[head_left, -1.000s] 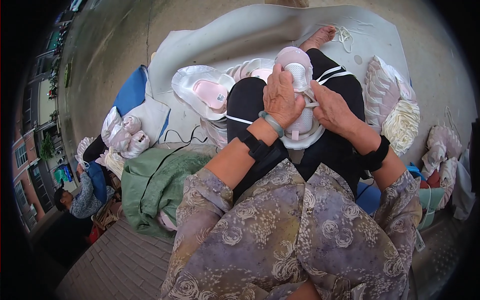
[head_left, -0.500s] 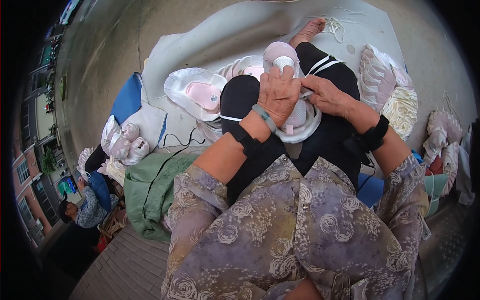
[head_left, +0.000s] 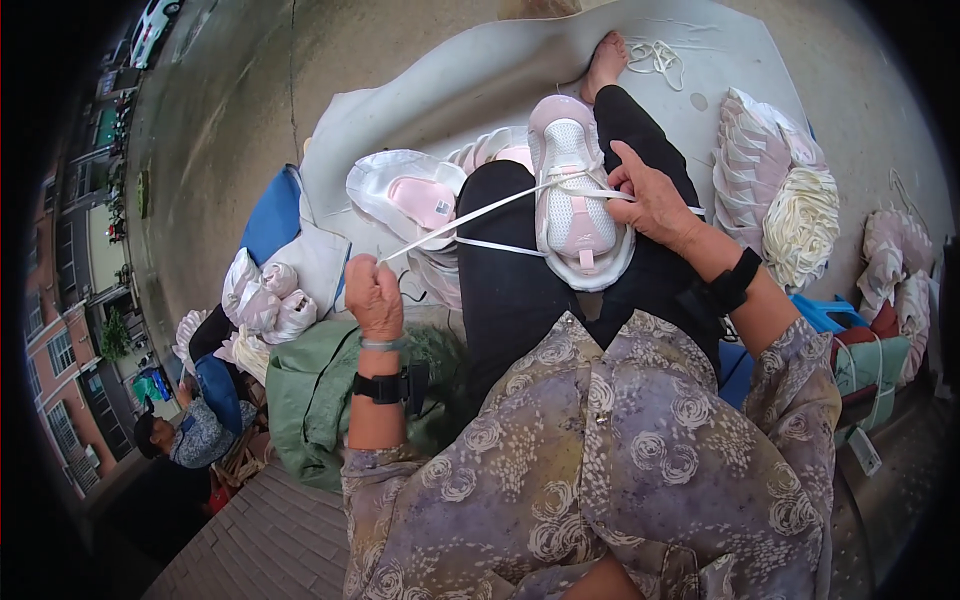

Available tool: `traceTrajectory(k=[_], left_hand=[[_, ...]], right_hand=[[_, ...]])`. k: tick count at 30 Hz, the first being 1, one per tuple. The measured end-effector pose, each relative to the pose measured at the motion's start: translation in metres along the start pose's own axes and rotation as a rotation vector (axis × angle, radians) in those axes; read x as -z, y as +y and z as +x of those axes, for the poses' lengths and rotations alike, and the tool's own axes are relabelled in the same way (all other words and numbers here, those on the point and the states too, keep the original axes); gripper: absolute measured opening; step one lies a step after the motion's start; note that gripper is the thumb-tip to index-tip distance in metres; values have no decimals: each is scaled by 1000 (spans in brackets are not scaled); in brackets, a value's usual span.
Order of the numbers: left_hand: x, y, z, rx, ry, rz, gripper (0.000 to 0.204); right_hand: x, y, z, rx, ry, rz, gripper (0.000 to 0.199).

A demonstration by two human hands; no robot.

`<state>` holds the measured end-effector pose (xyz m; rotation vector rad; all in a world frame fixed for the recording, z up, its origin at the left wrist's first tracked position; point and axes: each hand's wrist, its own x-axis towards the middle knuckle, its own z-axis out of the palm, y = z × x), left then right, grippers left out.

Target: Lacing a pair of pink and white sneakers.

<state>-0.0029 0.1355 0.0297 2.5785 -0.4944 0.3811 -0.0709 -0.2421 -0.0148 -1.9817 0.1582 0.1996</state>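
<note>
A pink and white sneaker upper lies between my thighs, toe pointing away from me. My left hand is closed on one end of a white shoelace, drawn in a taut straight line from the upper's lacing area out to the left. At the upper's right edge my right hand has its thumb and fingers pinched at another stretch of lace, with one finger raised. A narrow white band crosses my left thigh to the upper's side.
More pink and white uppers lie beyond my left knee on a pale sheet. Bundled uppers and a coil of cream laces are at right. Green fabric is by my left arm; another person sits far left.
My left hand has moved from the upper down and left, pulling the shoelace out taut. My right hand has shifted slightly right and down, and the upper's lacing area is now uncovered.
</note>
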Motion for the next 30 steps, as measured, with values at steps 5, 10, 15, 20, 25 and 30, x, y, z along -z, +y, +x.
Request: traceTrajectory(k=[5,10,15,20,25,30], left_hand=[[104,-103,-82,643,154,319,16],[120,-91,-87,891,350,-327,14],[141,-51,-28,839,586,-1201,10],[170,-24,11,409,318,-1871,16],[196,-34,-3,394,280,-1521,22],[245,-93,-49,420,285,-1511,21]], right_hand=[[-3,-2,-2,11,-7,19,77],[-7,-1,0,-92,8,91,74],[-6,5,22,-141,92,69,44],[-11,4,20,-30,123,-16,35],[7,-7,-10,-64,-10,55,30],[57,-6,-56,-260,-141,279,26]])
